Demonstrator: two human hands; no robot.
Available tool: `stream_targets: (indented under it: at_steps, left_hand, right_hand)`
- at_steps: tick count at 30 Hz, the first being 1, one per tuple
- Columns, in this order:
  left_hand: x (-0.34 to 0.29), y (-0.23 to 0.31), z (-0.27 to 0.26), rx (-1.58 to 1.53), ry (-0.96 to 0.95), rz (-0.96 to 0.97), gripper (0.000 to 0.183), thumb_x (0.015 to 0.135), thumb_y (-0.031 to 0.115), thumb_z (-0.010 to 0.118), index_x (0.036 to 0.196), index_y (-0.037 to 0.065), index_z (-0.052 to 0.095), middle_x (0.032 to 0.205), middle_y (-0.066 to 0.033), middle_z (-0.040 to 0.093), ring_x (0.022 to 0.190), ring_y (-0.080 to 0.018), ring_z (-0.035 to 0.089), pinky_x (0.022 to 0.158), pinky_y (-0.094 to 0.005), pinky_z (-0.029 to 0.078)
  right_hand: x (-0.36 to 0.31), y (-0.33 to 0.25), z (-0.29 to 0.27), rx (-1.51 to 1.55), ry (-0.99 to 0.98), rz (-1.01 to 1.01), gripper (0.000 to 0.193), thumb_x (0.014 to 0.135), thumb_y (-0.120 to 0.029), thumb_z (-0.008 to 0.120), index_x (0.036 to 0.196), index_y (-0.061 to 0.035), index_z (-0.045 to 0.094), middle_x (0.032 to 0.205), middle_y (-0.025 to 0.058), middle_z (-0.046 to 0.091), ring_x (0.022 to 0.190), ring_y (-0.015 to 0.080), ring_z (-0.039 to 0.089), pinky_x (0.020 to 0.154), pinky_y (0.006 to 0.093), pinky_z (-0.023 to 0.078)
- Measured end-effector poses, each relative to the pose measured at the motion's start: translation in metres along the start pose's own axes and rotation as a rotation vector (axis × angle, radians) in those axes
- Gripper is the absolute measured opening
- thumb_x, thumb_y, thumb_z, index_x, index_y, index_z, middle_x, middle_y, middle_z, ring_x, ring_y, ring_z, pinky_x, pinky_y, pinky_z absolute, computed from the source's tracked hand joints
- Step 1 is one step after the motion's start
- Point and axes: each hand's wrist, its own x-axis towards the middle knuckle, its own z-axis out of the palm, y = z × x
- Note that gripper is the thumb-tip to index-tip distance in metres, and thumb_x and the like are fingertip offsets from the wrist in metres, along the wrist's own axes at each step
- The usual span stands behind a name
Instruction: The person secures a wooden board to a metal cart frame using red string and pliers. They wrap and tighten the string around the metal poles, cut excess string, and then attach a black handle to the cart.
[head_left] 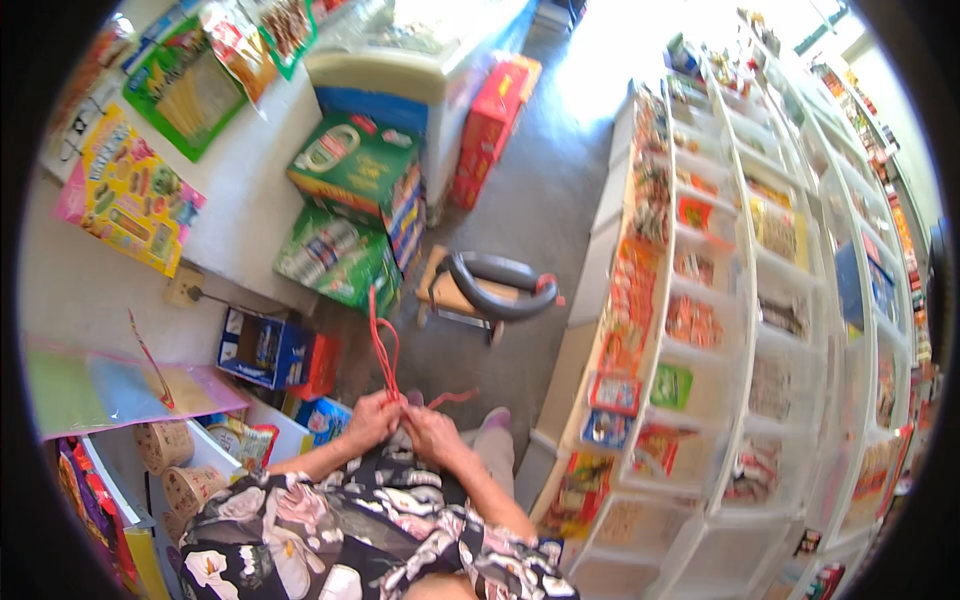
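Note:
A thin red cord rises in a long loop above my fingers, and a loose end trails off to the right. My left hand is closed round the base of the loop. Close against it, my right hand pinches the same cord, fingers bent. Both hands are in front of my body, above my lap. Any knot between the fingertips is too small to make out. Beyond the cord stands a low wooden stool with a curved dark grey padded tube on top.
Green drink cartons and a red box stand ahead. On the right run tiered clear bins of packaged snacks. At the left are a white counter, a blue box and paper tubs.

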Motion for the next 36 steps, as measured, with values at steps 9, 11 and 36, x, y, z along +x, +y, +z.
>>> stream_targets:
  at_steps: [9, 11, 36]
  left_hand:
    - [0.037, 0.060, -0.018, 0.520, 0.167, -0.033, 0.027, 0.085, 0.025, 0.056, 0.076, 0.001, 0.063, 0.058, -0.0100, 0.060, 0.055, -0.0195, 0.061, 0.053, -0.0349, 0.046]
    - [0.044, 0.096, -0.028, 0.637, 0.186, -0.059, 0.028, 0.083, 0.025, 0.056, 0.072, 0.000, 0.061, 0.063, -0.0181, 0.060, 0.058, -0.0268, 0.062, 0.054, -0.0389, 0.047]
    - [0.290, 0.332, -0.133, 1.759, -0.102, 0.044, 0.020, 0.071, 0.014, 0.055, 0.083, 0.007, 0.069, 0.088, -0.0120, 0.067, 0.082, -0.0312, 0.066, 0.069, -0.0368, 0.054]
  right_hand:
    - [-0.016, 0.052, -0.066, 0.205, 0.365, 0.164, 0.037, 0.084, -0.019, 0.060, 0.116, -0.0024, 0.053, 0.099, 0.0192, 0.061, 0.088, 0.0311, 0.062, 0.081, 0.0369, 0.048]
    - [-0.037, 0.085, -0.076, 0.164, 0.381, 0.250, 0.035, 0.084, -0.018, 0.058, 0.114, -0.0020, 0.055, 0.095, 0.0186, 0.063, 0.089, 0.0314, 0.061, 0.081, 0.0381, 0.049]
    - [-0.051, 0.180, 0.006, 0.086, 0.178, 0.632, 0.034, 0.081, -0.027, 0.053, 0.105, -0.0049, 0.064, 0.093, 0.0206, 0.065, 0.091, 0.0367, 0.061, 0.079, 0.0419, 0.048]
